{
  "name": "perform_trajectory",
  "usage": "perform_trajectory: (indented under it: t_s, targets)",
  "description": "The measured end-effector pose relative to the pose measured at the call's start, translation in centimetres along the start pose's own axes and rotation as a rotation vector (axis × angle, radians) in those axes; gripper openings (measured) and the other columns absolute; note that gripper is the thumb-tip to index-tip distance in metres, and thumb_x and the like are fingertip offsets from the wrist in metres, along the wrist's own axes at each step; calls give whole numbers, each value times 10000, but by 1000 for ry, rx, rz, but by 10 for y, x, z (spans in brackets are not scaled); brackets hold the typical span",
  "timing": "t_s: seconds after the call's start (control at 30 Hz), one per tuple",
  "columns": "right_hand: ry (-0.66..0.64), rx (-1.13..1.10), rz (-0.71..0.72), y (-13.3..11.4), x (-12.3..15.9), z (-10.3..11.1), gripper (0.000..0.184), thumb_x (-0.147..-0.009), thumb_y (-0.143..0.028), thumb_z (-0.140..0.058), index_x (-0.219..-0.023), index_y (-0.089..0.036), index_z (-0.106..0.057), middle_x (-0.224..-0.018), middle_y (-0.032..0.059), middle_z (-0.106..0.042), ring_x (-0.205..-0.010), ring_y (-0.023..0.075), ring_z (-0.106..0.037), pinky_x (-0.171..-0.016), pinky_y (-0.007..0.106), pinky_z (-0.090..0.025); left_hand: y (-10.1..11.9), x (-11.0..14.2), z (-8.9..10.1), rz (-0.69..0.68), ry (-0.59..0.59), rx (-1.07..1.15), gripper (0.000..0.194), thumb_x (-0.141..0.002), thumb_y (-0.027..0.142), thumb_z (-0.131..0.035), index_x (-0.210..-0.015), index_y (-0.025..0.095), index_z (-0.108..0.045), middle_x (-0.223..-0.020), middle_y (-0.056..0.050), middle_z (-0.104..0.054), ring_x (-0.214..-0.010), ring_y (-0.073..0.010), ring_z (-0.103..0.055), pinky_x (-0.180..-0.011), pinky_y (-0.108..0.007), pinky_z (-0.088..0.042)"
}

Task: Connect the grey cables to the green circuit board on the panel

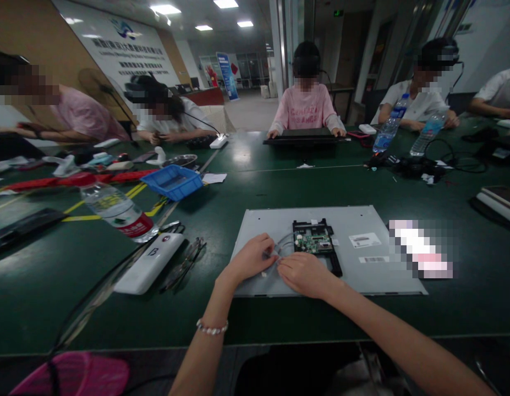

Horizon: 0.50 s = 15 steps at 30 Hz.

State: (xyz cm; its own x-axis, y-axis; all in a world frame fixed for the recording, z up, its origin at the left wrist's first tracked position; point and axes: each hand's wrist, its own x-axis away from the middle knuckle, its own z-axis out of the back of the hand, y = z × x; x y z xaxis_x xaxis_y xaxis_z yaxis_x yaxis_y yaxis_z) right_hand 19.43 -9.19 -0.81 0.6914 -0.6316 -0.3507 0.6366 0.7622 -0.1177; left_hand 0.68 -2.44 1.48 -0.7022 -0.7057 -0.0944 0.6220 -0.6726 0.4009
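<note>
A flat grey metal panel (364, 275), seemingly the back of a screen, lies on the green table before me. A black plastic frame with a green circuit board (314, 242) sits on it. Thin grey wires (285, 240) run from the board's left side to my fingers. My left hand (255, 257) is closed, thumb and fingers pinching at the wires. From the right, my right hand (304, 273) meets it, fingers pressed together on the same spot; its fingertips are partly hidden. White labels (364, 240) show on the panel's right part.
Left of the panel lie eyeglasses (184, 264), a white power bank (149, 264), a tilted water bottle (118, 212) and a blue tray (174, 181). A blurred-out object (420, 248) lies at the panel's right. Across the table a person (306, 107) holds a dark screen (306, 136); several others sit around.
</note>
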Motion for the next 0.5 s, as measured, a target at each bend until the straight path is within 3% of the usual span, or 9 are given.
perform_trajectory:
  t_s: [0.5]
  targets:
    - [-17, -1, -7, 0, -1, 1, 176, -889, -152, -431, -866, -127, -603, -866, 89, -669, -850, 182, -606, -811, 311, -420, -3, 0, -3, -5, 10, -30, 80, -779, 237, -567, -821, 186, -523, -829, -27, -519, -809, -186, -498, -733, -300, -390]
